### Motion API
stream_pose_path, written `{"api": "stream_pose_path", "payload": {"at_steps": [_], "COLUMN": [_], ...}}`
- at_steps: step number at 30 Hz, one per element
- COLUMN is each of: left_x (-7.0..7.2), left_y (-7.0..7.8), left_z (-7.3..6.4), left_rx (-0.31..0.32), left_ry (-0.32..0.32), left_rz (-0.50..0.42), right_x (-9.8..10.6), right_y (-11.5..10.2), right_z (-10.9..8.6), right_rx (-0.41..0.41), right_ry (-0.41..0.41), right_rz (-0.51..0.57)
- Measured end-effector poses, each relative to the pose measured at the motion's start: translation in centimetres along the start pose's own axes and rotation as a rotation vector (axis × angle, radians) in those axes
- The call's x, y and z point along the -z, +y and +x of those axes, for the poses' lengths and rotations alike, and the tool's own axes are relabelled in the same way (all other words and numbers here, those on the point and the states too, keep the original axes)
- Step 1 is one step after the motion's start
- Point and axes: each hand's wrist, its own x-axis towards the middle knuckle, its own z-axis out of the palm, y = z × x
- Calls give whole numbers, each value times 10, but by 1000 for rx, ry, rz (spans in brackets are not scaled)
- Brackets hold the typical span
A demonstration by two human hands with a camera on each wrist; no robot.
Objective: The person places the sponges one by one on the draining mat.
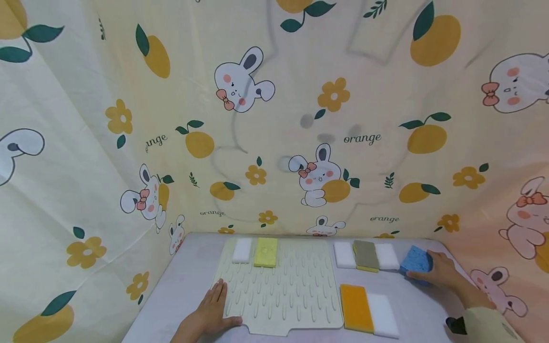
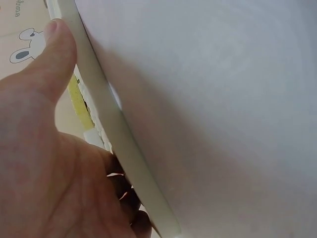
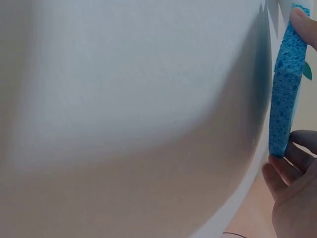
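My right hand (image 1: 437, 270) pinches a blue sponge (image 1: 416, 259) at the far right of the table, thumb at one end and fingers at the other. The right wrist view shows this sponge (image 3: 287, 84) edge-on, its surface full of pores. At the left edge of a cream ridged drainboard (image 1: 285, 286), my left hand (image 1: 210, 309) rests with its fingers extended along the side and the thumb near the front corner. In the left wrist view the hand (image 2: 59, 148) lies against the board's edge (image 2: 119, 124). A white block (image 1: 242, 250) and a yellow sponge (image 1: 266, 252) lie on the board's back left.
Right of the board, a back row holds a white block (image 1: 344, 255), a grey-topped sponge (image 1: 366, 255) and another white block (image 1: 387, 256). Nearer the front, an orange sponge (image 1: 357, 308) lies beside a white block (image 1: 383, 315). Printed curtains (image 1: 274, 190) enclose the table's back and sides.
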Motion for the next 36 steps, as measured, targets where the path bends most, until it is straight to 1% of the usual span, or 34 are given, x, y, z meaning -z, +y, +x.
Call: {"api": "stream_pose_path", "payload": {"at_steps": [3,8,11,14,18,19,22,24,26,28,30,33,36], "left_x": [5,15,18,18,11,9,2,3,7,7,7,1,3], "left_y": [4,16,21,20,13,11,5,7,12,11,10,3,7], "left_z": [-2,-6,-8,-8,-5,-4,-2,-3,-4,-4,-4,-2,-3], "left_rx": [9,42,52,56,44,36,19,21,34,35,40,26,34], "left_ry": [-11,-54,-56,-65,-41,-25,-4,-4,-13,-12,-17,-6,-14], "left_rz": [-4,-1,-2,-7,-5,-7,-5,-6,11,12,9,-10,-9], "right_x": [0,3,6,8,10,10,10,11,10,9,7,5,2], "right_y": [-1,-2,-4,-7,-13,-14,-14,-13,-10,-10,-12,-19,-29], "right_z": [-3,-7,-10,-12,-12,-13,-14,-17,-19,-21,-22,-23,-23], "right_rx": [-7,-29,-33,-13,21,21,9,-8,-18,-21,-21,-10,14], "right_ry": [22,56,75,119,181,189,188,183,176,178,197,242,286], "right_rz": [9,23,33,25,10,7,9,17,26,32,36,41,47]}}
